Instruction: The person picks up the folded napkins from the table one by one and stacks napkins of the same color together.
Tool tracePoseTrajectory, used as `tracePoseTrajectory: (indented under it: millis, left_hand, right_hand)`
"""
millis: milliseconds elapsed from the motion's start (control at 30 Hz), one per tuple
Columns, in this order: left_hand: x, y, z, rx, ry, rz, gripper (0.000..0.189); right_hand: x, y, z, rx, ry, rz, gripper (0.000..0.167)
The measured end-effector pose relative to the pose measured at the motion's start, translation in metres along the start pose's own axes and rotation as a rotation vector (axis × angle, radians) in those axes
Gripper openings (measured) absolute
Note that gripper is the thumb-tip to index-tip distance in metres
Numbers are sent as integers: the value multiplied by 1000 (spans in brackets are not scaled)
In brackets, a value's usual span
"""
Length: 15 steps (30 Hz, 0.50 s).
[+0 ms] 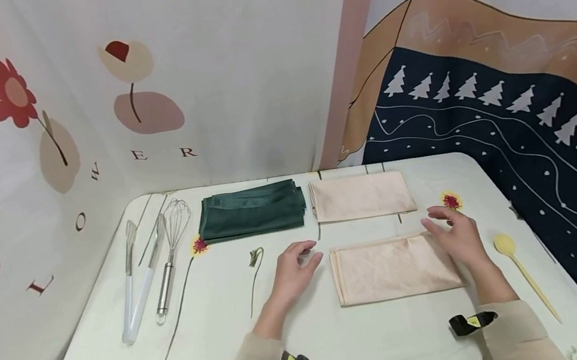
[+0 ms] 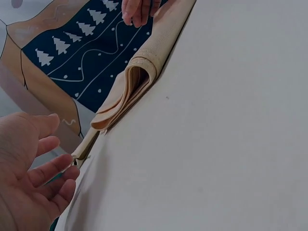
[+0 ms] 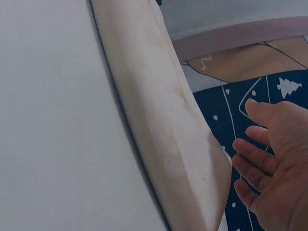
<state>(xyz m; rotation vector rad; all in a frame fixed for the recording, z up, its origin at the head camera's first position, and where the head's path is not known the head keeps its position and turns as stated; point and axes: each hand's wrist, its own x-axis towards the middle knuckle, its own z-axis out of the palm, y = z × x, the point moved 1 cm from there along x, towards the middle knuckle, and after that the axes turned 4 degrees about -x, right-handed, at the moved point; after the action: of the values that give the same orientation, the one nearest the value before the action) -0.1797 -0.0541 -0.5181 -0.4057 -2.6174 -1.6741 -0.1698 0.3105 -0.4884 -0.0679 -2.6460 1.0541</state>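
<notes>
A folded pale pink cloth (image 1: 396, 270) lies flat between the two hands, its layered folds showing at the left end in the left wrist view. Off its left edge is my left hand (image 1: 294, 272), fingers loosely bent and holding nothing. My right hand (image 1: 456, 238) hovers at the cloth's upper right corner, fingers relaxed, nothing in its grasp. Farther back lies a second folded pale pink cloth (image 1: 362, 196). Beside that one sits a folded dark green cloth (image 1: 250, 211).
At the left lie a whisk (image 1: 170, 258) and two utensils with whitish handles, one a long tool (image 1: 142, 291). A yellow spoon (image 1: 524, 275) lies at the right. The table (image 1: 328, 356) has a printed white cover, and patterned curtains (image 1: 227, 76) hang behind it.
</notes>
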Motion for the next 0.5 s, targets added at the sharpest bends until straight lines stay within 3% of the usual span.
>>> tracePoseTrajectory:
  millis: [500]
  left_hand:
    - [10, 2, 16, 30, -66, -1, 36]
  right_hand:
    - [-2, 16, -13, -33, -212, 167, 62]
